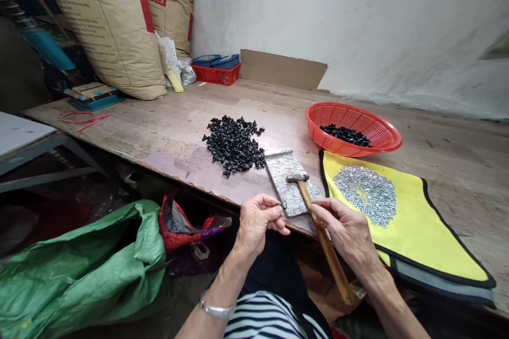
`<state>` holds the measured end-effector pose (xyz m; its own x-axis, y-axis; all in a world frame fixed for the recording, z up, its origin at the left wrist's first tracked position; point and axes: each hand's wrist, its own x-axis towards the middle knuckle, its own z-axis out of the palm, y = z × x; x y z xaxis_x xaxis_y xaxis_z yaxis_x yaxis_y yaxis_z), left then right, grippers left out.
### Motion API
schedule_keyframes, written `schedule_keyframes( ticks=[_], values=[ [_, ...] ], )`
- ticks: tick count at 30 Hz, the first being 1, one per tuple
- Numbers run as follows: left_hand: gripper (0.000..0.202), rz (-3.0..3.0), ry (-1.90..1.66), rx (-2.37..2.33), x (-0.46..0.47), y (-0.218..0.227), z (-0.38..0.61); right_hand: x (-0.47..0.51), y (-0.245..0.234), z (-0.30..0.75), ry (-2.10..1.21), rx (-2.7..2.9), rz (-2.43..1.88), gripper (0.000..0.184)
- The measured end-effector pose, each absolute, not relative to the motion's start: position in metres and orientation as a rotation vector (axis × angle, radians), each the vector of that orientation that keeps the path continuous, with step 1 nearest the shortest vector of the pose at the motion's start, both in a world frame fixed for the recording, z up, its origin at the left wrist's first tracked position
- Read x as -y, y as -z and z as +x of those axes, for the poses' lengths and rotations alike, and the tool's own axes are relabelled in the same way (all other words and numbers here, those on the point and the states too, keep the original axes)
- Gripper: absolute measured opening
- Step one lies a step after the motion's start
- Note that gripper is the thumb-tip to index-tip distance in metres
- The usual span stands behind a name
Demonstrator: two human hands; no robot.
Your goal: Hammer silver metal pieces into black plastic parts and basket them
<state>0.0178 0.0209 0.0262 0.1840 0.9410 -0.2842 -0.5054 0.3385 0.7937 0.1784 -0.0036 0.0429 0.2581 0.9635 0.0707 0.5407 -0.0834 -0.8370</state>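
My left hand (256,222) pinches a small black piece (282,205) between thumb and forefinger at the near left edge of a scuffed metal plate (287,197). Its other fingers curl loosely below. A hammer (330,254) with a wooden handle lies tilted, its small steel head over the plate and its handle hanging past the table's front edge. Thumb and fingers of my right hand (345,230) hold that handle just below the head. Left of the plate is a pile of small black plastic parts (234,143). Many tiny shiny metal bits (368,193) are spread on a yellow cloth (425,228) at right.
A red plastic basket (382,132) with more black parts stands behind the cloth. Large paper sacks (107,26) and a red crate (217,74) with blue containers are at back left. Below the table's front edge, a green woven sack (87,270) lies open.
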Motion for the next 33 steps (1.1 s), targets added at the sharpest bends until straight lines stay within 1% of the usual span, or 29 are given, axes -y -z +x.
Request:
schedule_keyframes(
  ticks=[2,3,5,7,10,13,15,16,18,20,22,25,28,30,33],
  values=[
    [0.022,0.607,-1.132,-0.882,-0.028,-0.025,0.016,-0.001,-0.038,0.184,-0.400,1.619,-1.881,0.024],
    [0.022,0.605,-1.135,-0.888,-0.032,-0.024,0.016,-0.003,-0.035,0.185,-0.317,1.697,-1.950,0.023],
    [0.020,0.608,-1.127,-0.899,-0.040,-0.022,0.016,-0.007,-0.030,0.185,-0.297,1.763,-2.069,0.020],
    [0.018,0.612,-1.109,-0.915,-0.047,-0.021,0.017,-0.012,-0.028,0.185,-0.482,1.659,-2.111,0.017],
    [0.013,0.617,-1.096,-0.947,-0.058,-0.018,0.020,-0.018,-0.029,0.186,-0.859,1.424,-2.068,0.019],
    [0.012,0.631,-1.099,-0.979,-0.067,-0.014,0.024,-0.020,-0.034,0.189,-1.407,1.116,-1.801,0.021],
    [0.012,0.641,-1.098,-1.004,-0.072,-0.011,0.027,-0.019,-0.038,0.191,-1.689,0.855,-1.576,0.022],
    [0.012,0.648,-1.095,-1.017,-0.074,-0.011,0.029,-0.018,-0.039,0.192,-1.759,0.754,-1.514,0.023],
    [0.013,0.666,-1.082,-1.044,-0.077,-0.010,0.031,-0.016,-0.041,0.192,-1.760,0.680,-1.524,0.023],
    [0.014,0.684,-1.065,-1.074,-0.078,-0.010,0.033,-0.013,-0.042,0.191,-1.669,0.709,-1.572,0.023],
    [0.014,0.701,-1.042,-1.100,-0.079,-0.010,0.035,-0.010,-0.043,0.190,-1.449,0.924,-1.672,0.025],
    [0.015,0.726,-1.021,-1.125,-0.080,-0.011,0.036,-0.006,-0.041,0.189,-0.936,1.368,-1.807,0.024],
    [0.015,0.741,-1.022,-1.142,-0.079,-0.010,0.036,-0.003,-0.035,0.187,-0.460,1.637,-1.845,0.023],
    [0.015,0.752,-1.029,-1.147,-0.079,-0.009,0.037,-0.001,-0.030,0.185,-0.259,1.736,-1.850,0.024],
    [0.014,0.768,-1.040,-1.156,-0.079,-0.006,0.037,0.001,-0.026,0.181,-0.059,1.889,-1.854,0.025]
  ],
)
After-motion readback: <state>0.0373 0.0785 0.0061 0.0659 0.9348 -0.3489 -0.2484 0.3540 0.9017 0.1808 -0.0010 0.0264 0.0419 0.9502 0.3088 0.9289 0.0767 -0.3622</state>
